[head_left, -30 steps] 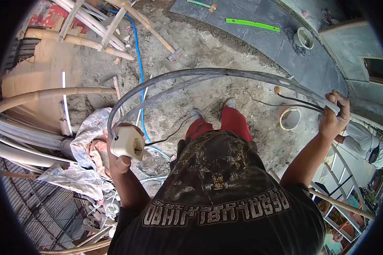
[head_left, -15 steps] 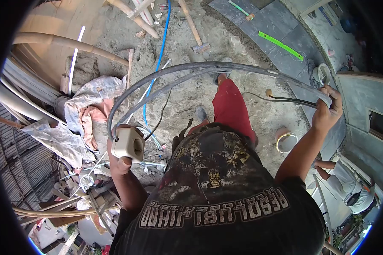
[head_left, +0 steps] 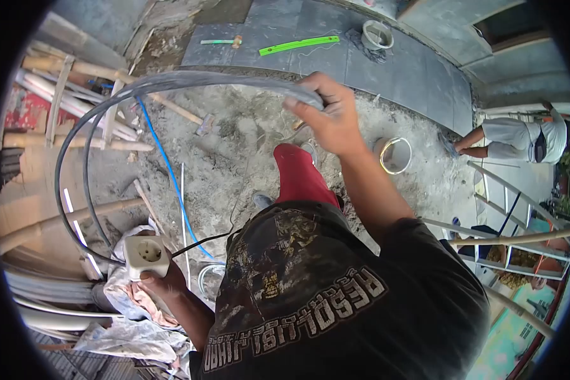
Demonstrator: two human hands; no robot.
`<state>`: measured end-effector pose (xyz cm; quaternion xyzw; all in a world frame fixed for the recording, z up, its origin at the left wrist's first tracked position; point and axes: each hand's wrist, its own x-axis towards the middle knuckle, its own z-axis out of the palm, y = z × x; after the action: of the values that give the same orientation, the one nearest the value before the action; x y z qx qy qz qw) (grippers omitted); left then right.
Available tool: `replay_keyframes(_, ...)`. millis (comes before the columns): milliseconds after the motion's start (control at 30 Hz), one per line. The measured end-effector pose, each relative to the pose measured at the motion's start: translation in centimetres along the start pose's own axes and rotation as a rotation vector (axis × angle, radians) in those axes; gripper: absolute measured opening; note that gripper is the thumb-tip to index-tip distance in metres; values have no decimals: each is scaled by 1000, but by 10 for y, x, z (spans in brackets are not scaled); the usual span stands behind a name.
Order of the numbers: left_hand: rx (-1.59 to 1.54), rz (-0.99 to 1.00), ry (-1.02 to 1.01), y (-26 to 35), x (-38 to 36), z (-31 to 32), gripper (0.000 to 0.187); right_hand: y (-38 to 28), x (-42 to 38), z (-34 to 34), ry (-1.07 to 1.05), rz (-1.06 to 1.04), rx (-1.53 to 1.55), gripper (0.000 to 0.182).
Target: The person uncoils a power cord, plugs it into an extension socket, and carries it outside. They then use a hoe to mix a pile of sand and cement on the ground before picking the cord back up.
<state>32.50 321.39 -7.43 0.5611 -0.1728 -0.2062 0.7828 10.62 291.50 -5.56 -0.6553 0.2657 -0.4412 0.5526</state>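
My left hand (head_left: 166, 286) is closed round the lower side of a white power socket box (head_left: 139, 267), its round outlet turned up toward me. Dark electrical cable (head_left: 62, 183) leaves the box and arches in loops across to my right hand (head_left: 332, 117). The fingers of that hand are wrapped round the bunched cable, out ahead of my body. A thinner black cord (head_left: 202, 240) runs from the box's right side toward my shirt.
Grey floor tiles (head_left: 386, 82) carry a green level (head_left: 297, 45), a mallet (head_left: 221, 42) and a bucket (head_left: 377, 35). Another bucket (head_left: 394, 156) and a hammer (head_left: 206, 124) are on the rough ground. Another person (head_left: 519, 139) stands at right, near a ladder (head_left: 519, 263).
My view has turned toward the right. The right hand has come in nearer my middle with the cable, and the left hand with the socket box sits farther left and lower.
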Motion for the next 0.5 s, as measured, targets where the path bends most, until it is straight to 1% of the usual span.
replay_keyframes(33,-78,-19,121,-6,6,25,83,5,-6,1,-65,76,-49,11)
replay_keyframes(67,-90,-62,-60,-13,18,29,81,14,-11,4,-86,94,10,13)
replay_keyframes(100,-90,-107,-238,-20,35,37,80,26,-16,2,-80,81,-8,17)
replay_keyframes(133,-86,-113,-239,-25,43,68,79,31,-20,-3,-31,91,5,18)
replay_keyframes(167,-79,-138,-316,-29,51,94,80,38,-27,-8,18,108,21,19)
replay_keyframes(200,-71,-162,-393,-34,59,120,81,46,-33,-23,81,78,-22,19)
replay_keyframes(233,-51,-155,-387,-40,59,155,82,54,-38,-40,136,51,-69,19)
replay_keyframes(267,-41,-172,-440,-46,61,183,84,60,-44,-59,186,29,-117,19)
replay_keyframes(367,-20,-211,-581,-72,65,275,92,63,-55,-138,320,97,-33,20)
replay_keyframes(400,8,-219,-626,-76,65,303,94,62,-58,-162,395,85,-46,20)
replay_keyframes(467,86,-189,-694,-85,50,382,98,60,-60,-218,532,48,-78,21)
replay_keyframes(500,89,-231,-806,-87,46,415,97,59,-62,-244,602,39,-115,21)
